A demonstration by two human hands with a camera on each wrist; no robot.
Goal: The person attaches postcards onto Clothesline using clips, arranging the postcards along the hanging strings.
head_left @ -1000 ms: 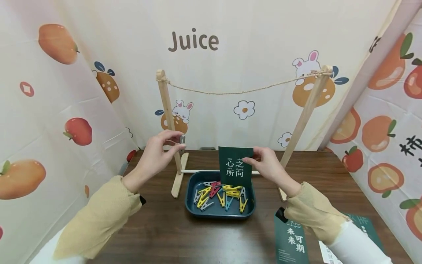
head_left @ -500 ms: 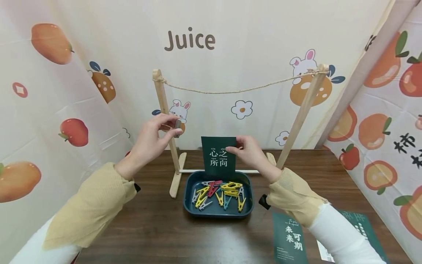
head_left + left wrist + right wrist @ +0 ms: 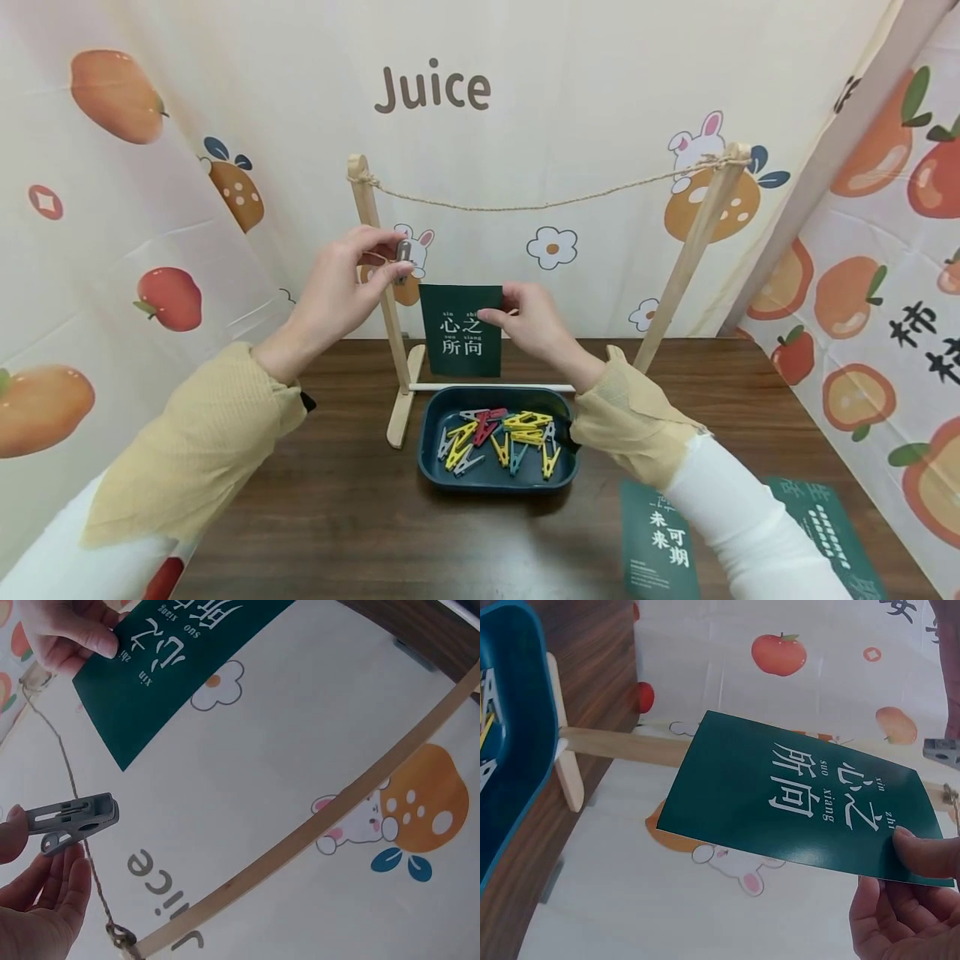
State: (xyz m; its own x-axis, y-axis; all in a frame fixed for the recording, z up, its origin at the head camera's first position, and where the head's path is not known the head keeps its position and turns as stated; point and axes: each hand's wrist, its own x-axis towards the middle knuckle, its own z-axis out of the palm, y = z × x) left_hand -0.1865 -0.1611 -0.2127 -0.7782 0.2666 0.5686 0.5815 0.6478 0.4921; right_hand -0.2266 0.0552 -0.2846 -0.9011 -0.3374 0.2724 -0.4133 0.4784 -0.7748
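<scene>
My left hand (image 3: 351,271) pinches a grey clothespin (image 3: 73,818) between thumb and fingers, in front of the rack's left post. Its jaws point away from the fingertips and look closed. My right hand (image 3: 536,321) holds a dark green card (image 3: 461,333) with white Chinese characters by its upper right edge, thumb in front. The card hangs upright above the tray's back edge, below the rope (image 3: 480,207). In the right wrist view the thumb (image 3: 926,855) lies on the card's corner. Clothespin and card are apart, and neither touches the rope.
A wooden rack's posts (image 3: 697,250) carry the slack rope. Below stands a dark blue tray (image 3: 495,486) of yellow, red, grey and blue clothespins. More green cards (image 3: 658,542) lie at the table's right, partly beneath my right arm. Printed curtains (image 3: 480,150) enclose the table.
Both hands have risen toward the rope. The card has moved up and left, from in front of the tray to above its back edge, nearer the left hand; the clothespin has been lifted.
</scene>
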